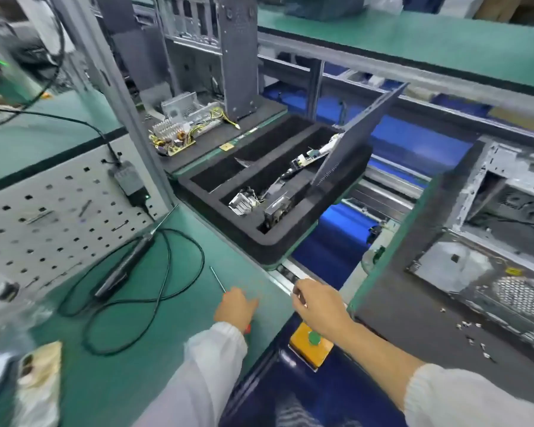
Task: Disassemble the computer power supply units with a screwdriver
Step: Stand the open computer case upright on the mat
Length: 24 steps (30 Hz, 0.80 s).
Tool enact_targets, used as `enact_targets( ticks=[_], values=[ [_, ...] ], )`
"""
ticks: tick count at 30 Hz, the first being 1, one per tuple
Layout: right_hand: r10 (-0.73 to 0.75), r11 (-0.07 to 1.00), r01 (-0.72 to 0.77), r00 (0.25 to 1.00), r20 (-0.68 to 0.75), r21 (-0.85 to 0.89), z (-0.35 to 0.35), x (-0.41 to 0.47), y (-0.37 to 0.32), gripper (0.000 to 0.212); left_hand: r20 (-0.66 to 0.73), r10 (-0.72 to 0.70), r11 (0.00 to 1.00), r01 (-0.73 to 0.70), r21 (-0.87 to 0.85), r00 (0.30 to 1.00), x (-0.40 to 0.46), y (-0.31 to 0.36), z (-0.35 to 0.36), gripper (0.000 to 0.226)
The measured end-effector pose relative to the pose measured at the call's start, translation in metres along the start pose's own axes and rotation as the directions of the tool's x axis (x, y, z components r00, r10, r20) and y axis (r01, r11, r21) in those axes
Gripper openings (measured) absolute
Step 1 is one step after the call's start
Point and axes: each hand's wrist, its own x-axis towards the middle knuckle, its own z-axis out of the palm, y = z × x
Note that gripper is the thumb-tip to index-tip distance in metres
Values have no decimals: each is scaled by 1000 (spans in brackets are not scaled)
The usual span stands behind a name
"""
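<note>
Power supply units: you've got two in sight. One power supply unit (503,272) sits inside the open computer case (490,211) on the dark pad at your right, its perforated grille facing up, with a scatter of small loose screws (472,331) on the pad in front. The other, a gutted power supply (182,124), sits further back on a black tray, one bare circuit board with yellow wires in front of its metal shell.

Between them is one black foam tray (269,186) with two long slots; the right slot holds a few boards and metal parts, too jumbled to count.

Your left hand (235,306) is wrapped around one manual screwdriver (218,280), thin shaft pointing away over the green mat. Your right hand (318,303) is loosely curled over the conveyor rail, holding nothing as far as I can see.

One electric screwdriver (127,263) lies on the mat near the pegboard, cable looped around it.
</note>
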Motion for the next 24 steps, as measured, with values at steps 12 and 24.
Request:
enact_targets(
  ticks=[12,24],
  values=[
    [25,991,-54,975,219,126,10,11,-23,25,63,-36,962,52,-267,997,15,-14,-14,22],
    [126,-7,-11,992,12,1000,-139,-21,-26,62,-411,787,571,-795,203,460,-90,167,-85,33]
  ],
)
